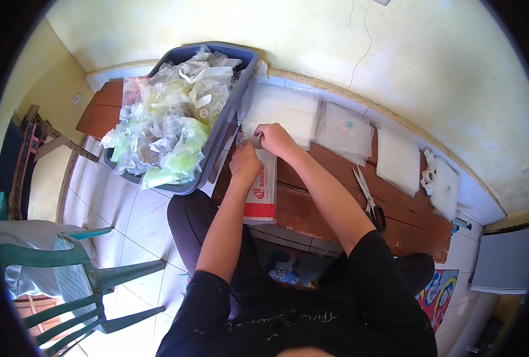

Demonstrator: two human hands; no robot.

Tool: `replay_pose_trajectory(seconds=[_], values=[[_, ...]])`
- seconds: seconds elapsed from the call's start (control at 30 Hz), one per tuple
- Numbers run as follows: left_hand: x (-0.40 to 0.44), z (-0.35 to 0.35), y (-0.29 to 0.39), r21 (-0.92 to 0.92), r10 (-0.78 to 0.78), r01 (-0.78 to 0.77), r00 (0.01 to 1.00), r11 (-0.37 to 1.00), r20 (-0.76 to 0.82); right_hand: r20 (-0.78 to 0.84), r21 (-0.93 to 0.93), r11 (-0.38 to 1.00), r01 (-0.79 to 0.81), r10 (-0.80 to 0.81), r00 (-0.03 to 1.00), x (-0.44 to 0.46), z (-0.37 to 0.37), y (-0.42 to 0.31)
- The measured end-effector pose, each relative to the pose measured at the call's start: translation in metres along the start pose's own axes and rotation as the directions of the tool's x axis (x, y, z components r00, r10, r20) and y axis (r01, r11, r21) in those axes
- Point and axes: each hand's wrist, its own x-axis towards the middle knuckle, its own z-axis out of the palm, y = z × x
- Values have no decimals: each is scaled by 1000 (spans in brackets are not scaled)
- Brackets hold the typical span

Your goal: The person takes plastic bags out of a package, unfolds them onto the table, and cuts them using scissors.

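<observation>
My left hand (245, 162) is closed, fingers curled, over the upper end of a white and red printed plastic pack (263, 190) marked "BAWANG". Just beyond it, my right hand (274, 140) is closed in a pinch. A crumpled piece of clear plastic (248, 140) shows at the fingertips of both hands; its full shape is hidden. Behind my right hand lies a stack of clear plastic bags (285, 110) on the brown wooden bench (312, 205).
A grey plastic tub (202, 181) heaped with clear and greenish plastic bags (169, 125) stands at left. More flat bag stacks (345, 131) (398, 160) line the wall. Black-handled scissors (368, 199) lie at the bench's right. A green chair (95, 276) stands lower left.
</observation>
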Motion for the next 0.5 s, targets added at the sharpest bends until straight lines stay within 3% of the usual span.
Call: replay_pose_trajectory(seconds=[0.07,0.13,0.33,0.37,0.43,0.5], values=[[7,7,-3,26,-4,2,998,1000,64,-16,29,997,75,-75,997,-1,1,4],[2,4,2,33,-28,26,998,999,57,198,24,996,-85,79,977,-5,-9,-5],[-3,-4,6,81,-60,53,994,995,87,389,-196,960,-200,263,883,-4,-15,-16],[-2,-4,6,84,-58,51,994,995,90,386,-195,960,-202,264,884,-6,-12,-19],[1,0,5,90,-58,50,995,995,84,138,-375,921,-104,166,976,-11,1,-19],[0,1,5,95,-62,54,995,994,78,203,-336,934,-121,198,959,-10,5,-16]])
